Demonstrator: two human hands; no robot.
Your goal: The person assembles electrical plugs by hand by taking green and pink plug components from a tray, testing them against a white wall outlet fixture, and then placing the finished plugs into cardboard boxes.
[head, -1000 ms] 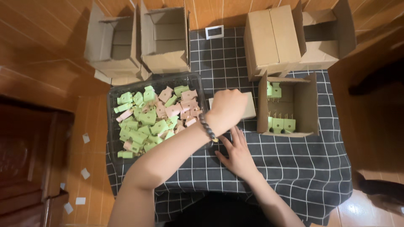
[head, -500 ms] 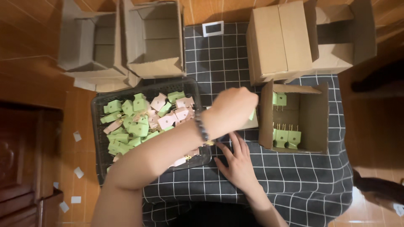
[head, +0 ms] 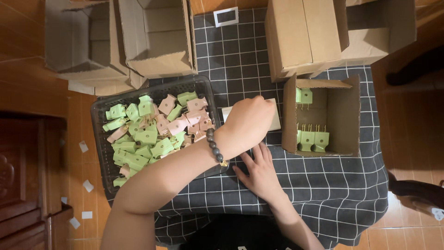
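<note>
Checkered cloth now shows my left hand advanced from the tray toward the open box, fingers curled, contents unseen; right hand stays flat.

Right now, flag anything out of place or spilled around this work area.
Small white paper slips lie scattered on the wooden floor left of the table, away from the work. The green and pink plugs stay inside the black tray, none spilled onto the checked cloth.
</note>
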